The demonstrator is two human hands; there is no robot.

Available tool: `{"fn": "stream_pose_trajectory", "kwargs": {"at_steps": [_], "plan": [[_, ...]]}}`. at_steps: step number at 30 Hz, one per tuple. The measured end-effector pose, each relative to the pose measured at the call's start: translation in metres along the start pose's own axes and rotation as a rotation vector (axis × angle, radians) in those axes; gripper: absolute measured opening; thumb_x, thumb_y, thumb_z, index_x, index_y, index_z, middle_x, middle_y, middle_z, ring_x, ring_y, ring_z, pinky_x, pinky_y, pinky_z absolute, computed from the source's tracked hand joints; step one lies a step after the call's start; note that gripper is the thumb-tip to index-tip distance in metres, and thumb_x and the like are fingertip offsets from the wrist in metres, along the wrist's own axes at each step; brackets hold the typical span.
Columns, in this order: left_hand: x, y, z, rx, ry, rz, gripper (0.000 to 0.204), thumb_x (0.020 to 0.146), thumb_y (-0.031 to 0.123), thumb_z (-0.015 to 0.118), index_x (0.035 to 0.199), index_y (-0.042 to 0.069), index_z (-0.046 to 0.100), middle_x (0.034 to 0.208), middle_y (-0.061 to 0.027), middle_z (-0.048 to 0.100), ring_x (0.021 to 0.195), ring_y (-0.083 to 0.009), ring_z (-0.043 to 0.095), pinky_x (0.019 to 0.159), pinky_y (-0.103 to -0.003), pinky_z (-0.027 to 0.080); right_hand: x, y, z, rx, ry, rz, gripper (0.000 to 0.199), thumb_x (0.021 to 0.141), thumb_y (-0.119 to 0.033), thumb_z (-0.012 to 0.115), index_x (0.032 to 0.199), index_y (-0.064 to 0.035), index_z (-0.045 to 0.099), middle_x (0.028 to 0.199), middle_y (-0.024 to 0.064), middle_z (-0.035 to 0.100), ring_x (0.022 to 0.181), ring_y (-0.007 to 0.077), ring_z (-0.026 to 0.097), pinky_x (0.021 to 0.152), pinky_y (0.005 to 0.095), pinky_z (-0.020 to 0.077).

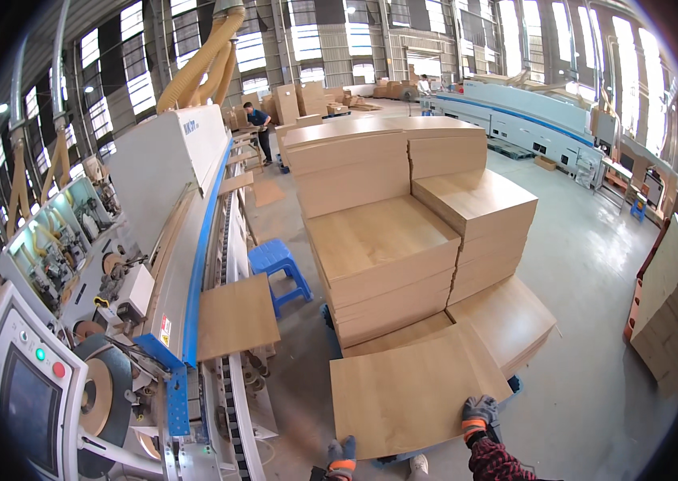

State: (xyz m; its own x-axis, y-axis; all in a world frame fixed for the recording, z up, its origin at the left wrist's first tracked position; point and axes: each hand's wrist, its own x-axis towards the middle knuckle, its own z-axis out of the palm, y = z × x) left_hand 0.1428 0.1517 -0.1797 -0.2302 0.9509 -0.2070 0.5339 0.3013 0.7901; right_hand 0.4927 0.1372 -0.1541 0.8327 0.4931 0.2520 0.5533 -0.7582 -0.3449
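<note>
Both gloved hands grip the near edge of one wooden board.
Left hand (342, 457) and right hand (477, 414) are closed on the board (411, 393) — it stretches away ahead of them, right hand farther forward — toward the stack (387, 256).

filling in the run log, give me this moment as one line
left hand gripping near edge of wood panel | right hand gripping same panel | panel held flat beside panel stack | another panel on edge-banding machine

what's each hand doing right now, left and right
Left hand: gloved, closed on the near edge of the wooden panel.
Right hand: gloved, closed on the panel's right near corner.
</note>
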Motion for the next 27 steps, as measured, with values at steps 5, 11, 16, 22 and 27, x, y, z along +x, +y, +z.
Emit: {"fn": "stream_pose_trajectory", "kwargs": {"at_steps": [5,11,16,22,27], "plan": [[0.009,-0.008,-0.045,0.013,-0.019,-0.037,0.059,0.076,0.053,0.046,0.097,-0.001,0.057,0.094,-0.0254,0.057,0.095,-0.0411,0.051,0.081,-0.044,0.04,-0.034,-0.007,-0.019,0.048,-0.177,-0.021,0.058,0.07,-0.049,0.053,0.1,0.0007,0.053,0.114,0.0218,0.047,0.109,0.037,0.039,0.091,0.0457,0.0298],[-0.039,0.045,-0.074,0.112,0.117,-0.359,0.069,0.068,0.063,0.049,0.1,0.002,0.057,0.099,-0.0228,0.058,0.097,-0.0394,0.052,0.084,-0.044,0.039,-0.024,0.01,-0.005,-0.1,-0.073,-0.135,0.057,0.067,-0.053,0.054,0.078,0.0022,0.059,0.085,0.0228,0.057,0.086,0.0379,0.051,0.077,0.0428,0.0397],[-0.028,0.021,-0.091,0.055,0.084,-0.388,0.059,0.072,0.054,0.053,0.097,0.002,0.058,0.09,-0.0212,0.06,0.092,-0.0363,0.055,0.083,-0.041,0.041,-0.004,0.014,-0.008,0.208,-0.597,-0.144,0.06,0.073,-0.058,0.049,0.075,0.0008,0.061,0.075,0.022,0.06,0.074,0.0348,0.058,0.066,0.0412,0.044],[-0.092,-0.081,-0.154,-0.526,0.384,-0.164,0.027,0.088,0.031,0.046,0.079,0.007,0.055,0.056,0.0017,0.043,0.053,-0.0123,0.04,0.052,-0.03,0.035,-0.062,-0.051,-0.045,0.26,-0.962,-0.297,0.06,0.08,-0.06,0.038,0.087,-0.0059,0.063,0.082,0.0209,0.061,0.083,0.0344,0.058,0.073,0.0406,0.0434],[-0.151,-0.073,-0.248,0.636,0.647,-0.379,0.048,0.081,0.051,0.044,0.084,0.005,0.057,0.083,-0.0189,0.058,0.081,-0.0335,0.053,0.073,-0.04,0.04,-0.167,-0.097,0.012,0.091,-1.233,-0.479,0.073,0.073,-0.068,0.04,0.091,-0.0002,0.062,0.088,0.021,0.061,0.089,0.0374,0.056,0.08,0.0395,0.0413]]}}
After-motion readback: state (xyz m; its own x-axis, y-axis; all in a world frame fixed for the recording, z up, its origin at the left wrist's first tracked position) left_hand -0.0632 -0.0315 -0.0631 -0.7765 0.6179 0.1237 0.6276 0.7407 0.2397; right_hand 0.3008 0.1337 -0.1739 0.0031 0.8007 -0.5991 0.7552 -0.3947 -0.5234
